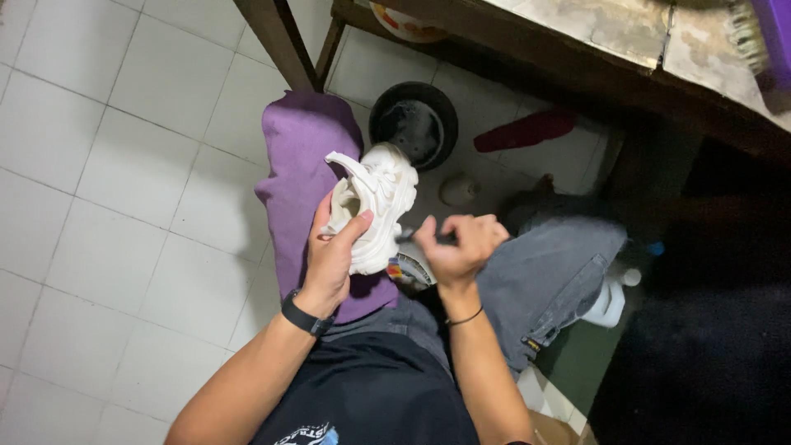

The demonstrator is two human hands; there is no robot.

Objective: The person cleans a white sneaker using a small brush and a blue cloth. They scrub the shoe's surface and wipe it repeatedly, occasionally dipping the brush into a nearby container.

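Tiles (124, 165) of white floor fill the frame's left. At centre, a purple cloth (301, 165) drapes one knee. Over it the left hand (329, 255) grips a white sneaker (375, 206), long axis running up-frame, toe toward a dark bowl (414, 122). Just right, the right hand (457, 247) is closed on a small dark brush (408, 237), tip touching the shoe's side.

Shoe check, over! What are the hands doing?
Left hand grips white shoe. Right hand holds small dark tool at shoe. Nothing in the way.
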